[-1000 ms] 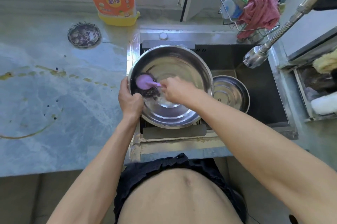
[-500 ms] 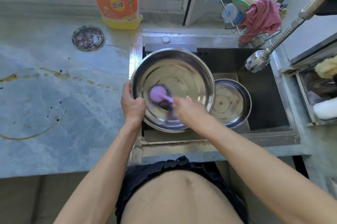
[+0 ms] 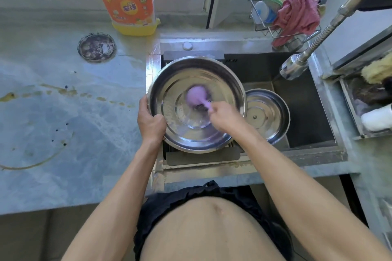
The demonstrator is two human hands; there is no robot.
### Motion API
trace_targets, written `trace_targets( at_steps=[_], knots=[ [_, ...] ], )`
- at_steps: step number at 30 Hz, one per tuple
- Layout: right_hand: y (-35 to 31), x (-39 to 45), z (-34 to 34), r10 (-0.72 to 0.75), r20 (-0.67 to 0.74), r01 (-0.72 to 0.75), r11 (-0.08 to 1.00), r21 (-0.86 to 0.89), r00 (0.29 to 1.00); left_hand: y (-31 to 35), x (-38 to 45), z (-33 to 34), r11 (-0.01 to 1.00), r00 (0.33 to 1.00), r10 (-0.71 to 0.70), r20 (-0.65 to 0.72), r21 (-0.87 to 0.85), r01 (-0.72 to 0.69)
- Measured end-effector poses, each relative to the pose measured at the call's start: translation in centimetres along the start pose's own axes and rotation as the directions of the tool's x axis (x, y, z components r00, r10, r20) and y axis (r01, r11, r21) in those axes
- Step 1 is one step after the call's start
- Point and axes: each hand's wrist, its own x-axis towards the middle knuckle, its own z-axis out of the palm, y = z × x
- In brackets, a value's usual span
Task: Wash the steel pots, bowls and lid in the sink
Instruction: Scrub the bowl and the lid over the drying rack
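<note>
A: Steel bowl [image 3: 186, 82], the big one, is it down in the sink [image 3: 307, 112]?

B: It sits over the left part of the sink, tilted a little, its near rim above the sink's front ledge. It is the widest item in the basin.

A: What else is large around it?

B: The grey marble counter [image 3: 63, 122] to the left, stained with yellowish streaks, and a yellow detergent jug [image 3: 125, 1] standing at its back by the window. A round drain cover [image 3: 97, 47] lies on the counter near the jug.

A: And inside the sink?

B: A smaller steel lid [image 3: 267, 116] lies just right of the bowl, its edge tucked partly under the bowl's rim. The pull-out faucet head [image 3: 293, 67] hangs above the right side. A wire caddy [image 3: 265, 25] at the back corner holds a pink rag [image 3: 297, 14] and sponges.

A: The hands?

B: The left hand [image 3: 151, 121] clamps the bowl's left rim, thumb inside, fingers curled underneath. The right hand [image 3: 224, 115] is closed around the handle of a purple dish brush [image 3: 196, 96], whose head presses on the bowl's bottom; the brush is blurred
</note>
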Motion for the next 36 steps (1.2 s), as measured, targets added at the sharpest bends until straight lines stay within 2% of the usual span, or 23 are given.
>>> trace_targets(
  at_steps=[1,2,3,5,6,9,10,12,13,15,16,18,19,22,23,25,26,28,29,32,33,35,36],
  knots=[
    [-0.4,0.1,0.3,-0.019,0.109,0.018,1.0,0.005,0.994,-0.1,0.0,-0.1,1.0,1.0,-0.002,-0.003,-0.001,0.002],
    [-0.7,0.1,0.3,-0.014,0.145,0.013,1.0,0.01,0.989,-0.1,0.0,-0.1,1.0,1.0,-0.003,0.002,0.002,0.003],
    [-0.7,0.5,0.2,0.005,0.105,-0.007,1.0,0.026,0.995,0.0,0.0,-0.1,1.0,1.0,-0.001,0.012,0.008,0.0],
    [-0.6,1.4,0.0,0.037,-0.11,-0.033,0.999,0.04,0.993,0.2,-0.2,-0.1,1.0,1.0,0.007,0.011,0.015,-0.007],
    [-0.7,1.6,0.0,0.028,-0.12,-0.02,0.998,0.061,0.992,0.2,-0.2,0.0,1.0,1.0,0.005,0.005,0.014,-0.005],
    [-2.1,1.7,-0.2,-0.078,0.142,0.066,0.994,0.085,0.987,0.3,-0.3,0.0,1.0,1.0,0.001,-0.011,0.007,-0.001],
    [-2.5,1.9,-0.2,-0.077,0.117,0.068,0.995,0.076,0.99,0.3,-0.3,0.0,1.0,1.0,0.001,-0.011,0.013,-0.001],
    [-2.9,2.4,-0.4,-0.039,-0.048,0.043,0.996,0.077,0.998,0.3,-0.3,0.0,1.0,1.0,-0.003,-0.015,0.019,0.003],
    [-3.1,2.5,-0.5,-0.042,-0.012,0.043,0.996,0.082,0.999,0.3,-0.3,0.0,1.0,1.0,-0.003,-0.021,0.013,0.004],
    [-3.6,2.4,-0.3,-0.077,0.203,0.056,0.992,0.109,0.976,0.5,-0.5,0.1,1.0,0.999,0.003,-0.032,0.005,-0.003],
    [-3.6,2.6,-0.1,-0.073,0.214,0.049,0.992,0.117,0.974,0.5,-0.5,0.1,1.0,0.999,0.006,-0.031,0.014,-0.005],
    [-3.5,2.8,0.2,-0.038,0.027,0.034,0.991,0.129,0.999,0.3,-0.3,0.1,0.999,0.999,0.008,-0.031,0.035,-0.007],
    [-3.3,2.8,0.4,-0.028,-0.007,0.028,0.991,0.129,1.0,0.2,-0.3,0.0,0.999,1.0,0.005,-0.031,0.035,-0.004],
    [-2.6,1.9,0.7,-0.069,0.276,0.027,0.988,0.153,0.959,0.3,-0.4,0.1,1.0,0.999,-0.002,-0.033,-0.002,0.002],
    [-2.5,1.7,0.5,-0.053,0.235,0.008,0.982,0.189,0.971,0.3,-0.4,0.1,1.0,0.999,-0.003,-0.032,-0.003,0.002],
    [-2.1,2.2,0.3,-0.01,0.017,0.005,0.972,0.235,1.0,0.4,-0.5,0.2,1.0,0.999,-0.003,-0.041,0.013,0.003],
    [-2.0,2.5,0.3,-0.029,0.033,0.021,0.977,0.214,0.999,0.3,-0.6,0.2,1.0,0.999,-0.007,-0.047,0.01,0.007],
    [-2.3,2.2,0.1,-0.092,0.271,0.055,0.989,0.139,0.958,0.4,-0.6,0.2,1.0,0.999,-0.013,-0.048,-0.018,0.012],
    [-2.3,2.1,0.1,-0.092,0.296,0.062,0.992,0.109,0.951,0.4,-0.6,0.1,1.0,0.999,-0.011,-0.039,-0.017,0.01],
    [-1.9,2.8,-0.3,-0.046,-0.028,0.048,0.996,0.075,0.999,0.5,-0.6,0.1,1.0,1.0,0.008,-0.026,0.008,-0.008],
    [-1.8,2.7,-0.3,-0.052,0.024,0.051,0.996,0.068,0.998,0.5,-0.8,0.1,1.0,1.0,0.008,-0.029,0.006,-0.008],
    [-1.8,2.5,-0.4,-0.083,0.305,0.068,0.996,0.061,0.949,0.6,-0.8,0.0,1.0,1.0,0.001,-0.026,-0.013,-0.002],
    [-1.8,2.4,-0.4,-0.084,0.336,0.068,0.996,0.059,0.938,0.5,-0.8,0.0,1.0,1.0,0.0,-0.022,-0.013,-0.001]
  ],
)
